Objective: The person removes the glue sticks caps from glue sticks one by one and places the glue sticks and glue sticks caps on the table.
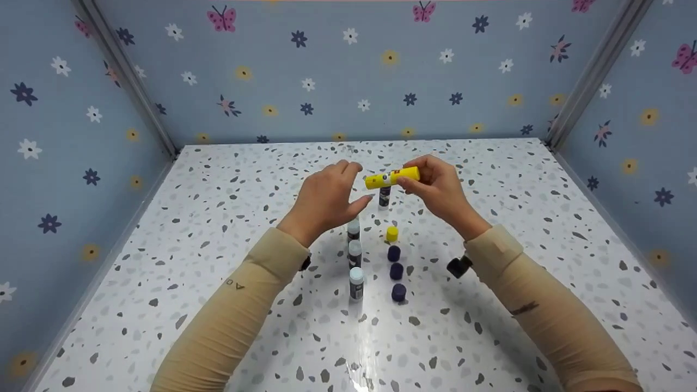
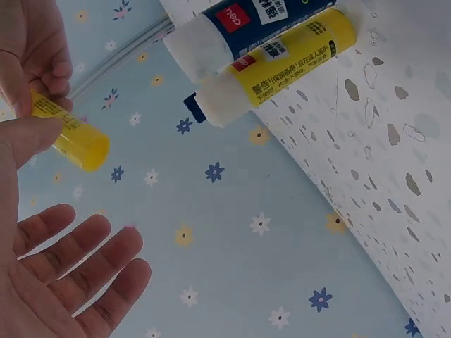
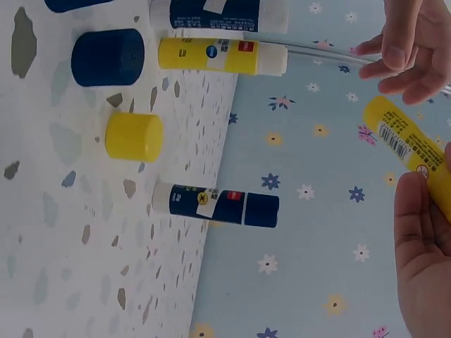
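My right hand point(image 1: 441, 188) grips a yellow glue stick point(image 1: 411, 174) between thumb and fingers, holding it tilted above the table with one end toward my left hand. My left hand point(image 1: 326, 196) is beside that end, fingers extended and thumb apart; in the left wrist view its thumb overlaps the glue stick. Below stands a row of uncapped glue sticks, the nearest glue stick point(image 1: 356, 288) showing a whitish top; a yellow uncapped glue stick point(image 3: 211, 56) is among them. My left hand partly hides the far end of this row.
Right of the row sit a yellow cap point(image 1: 392, 234) and several dark blue caps point(image 1: 398, 292) in a line. Farther back a capped dark blue glue stick point(image 3: 218, 204) stands upright. Flower-patterned panels point(image 1: 348, 71) enclose the speckled table point(image 1: 245, 337) at the back and sides.
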`<state>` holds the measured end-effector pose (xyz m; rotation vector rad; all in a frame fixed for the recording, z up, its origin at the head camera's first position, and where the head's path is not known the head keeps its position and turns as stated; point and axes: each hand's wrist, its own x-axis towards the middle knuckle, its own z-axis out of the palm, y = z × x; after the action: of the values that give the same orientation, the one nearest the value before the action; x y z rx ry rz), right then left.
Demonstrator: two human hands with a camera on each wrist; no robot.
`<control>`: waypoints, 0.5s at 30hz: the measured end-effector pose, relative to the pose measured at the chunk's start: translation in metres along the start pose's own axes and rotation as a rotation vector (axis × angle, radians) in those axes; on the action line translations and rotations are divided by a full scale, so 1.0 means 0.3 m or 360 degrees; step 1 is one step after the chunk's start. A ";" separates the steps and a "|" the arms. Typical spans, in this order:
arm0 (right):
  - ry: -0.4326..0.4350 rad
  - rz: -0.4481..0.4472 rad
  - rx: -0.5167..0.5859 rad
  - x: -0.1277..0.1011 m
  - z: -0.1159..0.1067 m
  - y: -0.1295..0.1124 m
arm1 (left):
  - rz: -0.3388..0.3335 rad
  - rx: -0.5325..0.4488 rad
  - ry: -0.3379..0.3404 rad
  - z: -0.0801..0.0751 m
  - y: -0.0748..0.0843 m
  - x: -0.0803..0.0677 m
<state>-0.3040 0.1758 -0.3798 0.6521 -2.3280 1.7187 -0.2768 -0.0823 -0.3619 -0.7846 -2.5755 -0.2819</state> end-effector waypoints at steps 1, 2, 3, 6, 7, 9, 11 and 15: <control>-0.0011 0.0010 0.0042 -0.002 0.006 0.000 | 0.0014 0.0021 0.0000 0.001 0.006 0.002; -0.0022 0.0021 0.0077 -0.005 0.012 0.001 | 0.0025 0.0046 -0.0003 0.003 0.012 0.004; -0.0035 0.0032 0.0107 -0.007 0.018 0.002 | 0.0035 0.0072 -0.0007 0.005 0.017 0.006; -0.0058 0.0066 0.0174 -0.013 0.036 0.005 | 0.0054 0.0143 -0.0039 0.012 0.035 0.015; -0.0060 0.0077 0.0191 -0.014 0.043 0.004 | 0.0054 0.0169 -0.0051 0.015 0.041 0.018; -0.0063 0.0093 0.0226 -0.018 0.056 0.000 | 0.0041 0.0203 -0.0081 0.020 0.055 0.025; -0.0064 0.0096 0.0267 -0.021 0.070 -0.008 | 0.0011 0.0222 -0.0103 0.025 0.069 0.033; -0.0081 0.0079 0.0343 -0.027 0.098 -0.024 | -0.0074 0.0233 -0.0119 0.031 0.090 0.044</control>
<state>-0.2902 0.1484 -0.3860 0.6858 -2.2277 2.0178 -0.2744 -0.0510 -0.3622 -0.6952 -2.6511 -0.0776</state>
